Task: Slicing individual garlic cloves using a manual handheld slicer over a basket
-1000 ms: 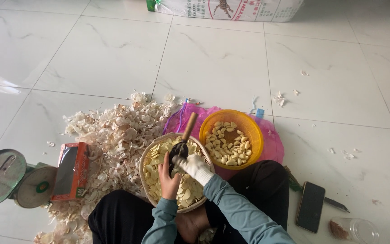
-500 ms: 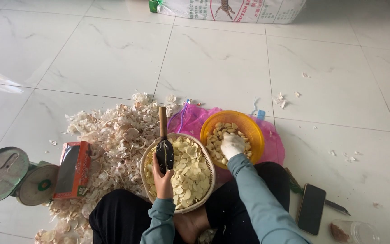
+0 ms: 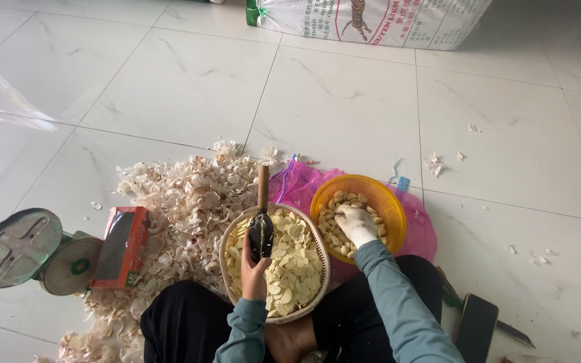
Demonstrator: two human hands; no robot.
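Note:
I sit on a tiled floor with a round woven basket of sliced garlic in my lap. My left hand grips a knife with a dark blade and a wooden handle pointing away from me, held over the basket. My right hand, in a white glove, reaches into a yellow plastic bowl of peeled garlic cloves to the right of the basket, resting on the cloves; whether it holds one I cannot tell.
A heap of garlic skins lies left of the basket. Beside it stand a red box and a green kitchen scale. A pink mesh bag lies under the bowl. A phone lies at right, a printed sack at the back.
My right hand left the knife over the basket and moved right into the yellow bowl. The left hand kept the knife, which swung upright.

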